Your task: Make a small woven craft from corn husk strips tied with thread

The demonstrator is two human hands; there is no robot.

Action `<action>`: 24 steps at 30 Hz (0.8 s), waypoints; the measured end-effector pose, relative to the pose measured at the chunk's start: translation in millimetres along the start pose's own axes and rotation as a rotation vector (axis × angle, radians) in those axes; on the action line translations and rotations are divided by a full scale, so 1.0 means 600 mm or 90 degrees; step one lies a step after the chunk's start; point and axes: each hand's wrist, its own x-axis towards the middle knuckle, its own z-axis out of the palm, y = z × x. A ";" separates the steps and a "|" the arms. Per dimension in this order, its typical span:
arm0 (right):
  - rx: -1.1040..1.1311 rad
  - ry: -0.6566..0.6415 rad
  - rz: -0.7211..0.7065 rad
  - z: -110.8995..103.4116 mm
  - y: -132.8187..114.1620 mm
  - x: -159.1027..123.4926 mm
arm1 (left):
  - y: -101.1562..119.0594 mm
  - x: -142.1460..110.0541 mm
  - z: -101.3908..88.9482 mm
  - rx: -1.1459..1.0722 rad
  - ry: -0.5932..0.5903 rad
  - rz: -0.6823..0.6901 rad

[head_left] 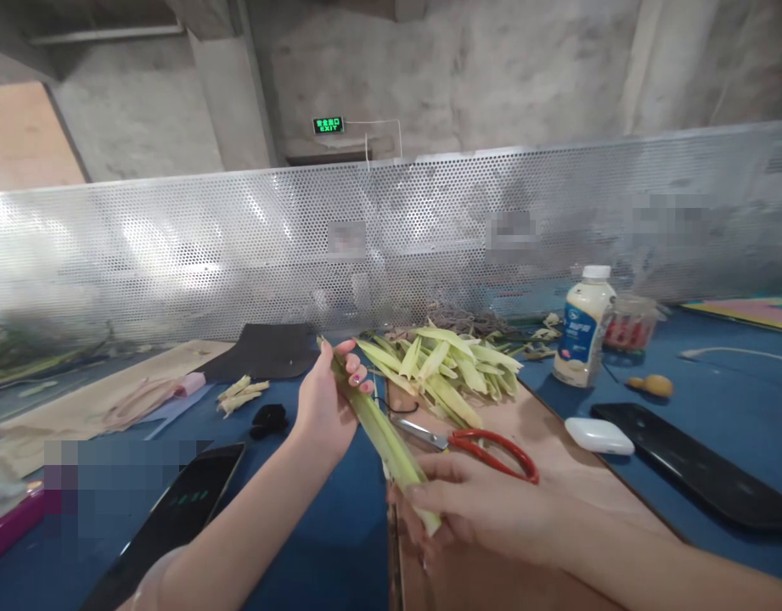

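In the head view, the left hand [330,403] grips a husk [384,434] by its far end, the right hand [470,505] by its near end, above the board [575,450], left of the scissors [492,448]. Light, even tension along its length should keep it flat without splitting.

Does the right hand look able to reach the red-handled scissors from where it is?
Probably yes: the red-handled scissors lie just beyond the right hand, their handles largely uncovered. That hand is holding the lower end of a pale green husk, though, so it would likely need to let go first.
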 end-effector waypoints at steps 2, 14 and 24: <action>-0.038 0.012 0.011 0.002 -0.002 -0.001 | 0.000 -0.001 0.001 0.017 0.011 0.014; -0.211 0.091 -0.001 0.022 -0.012 -0.012 | -0.009 -0.008 0.007 0.092 -0.001 0.066; -0.146 0.127 -0.055 0.022 -0.006 -0.012 | -0.048 -0.044 0.019 0.163 -0.065 -0.048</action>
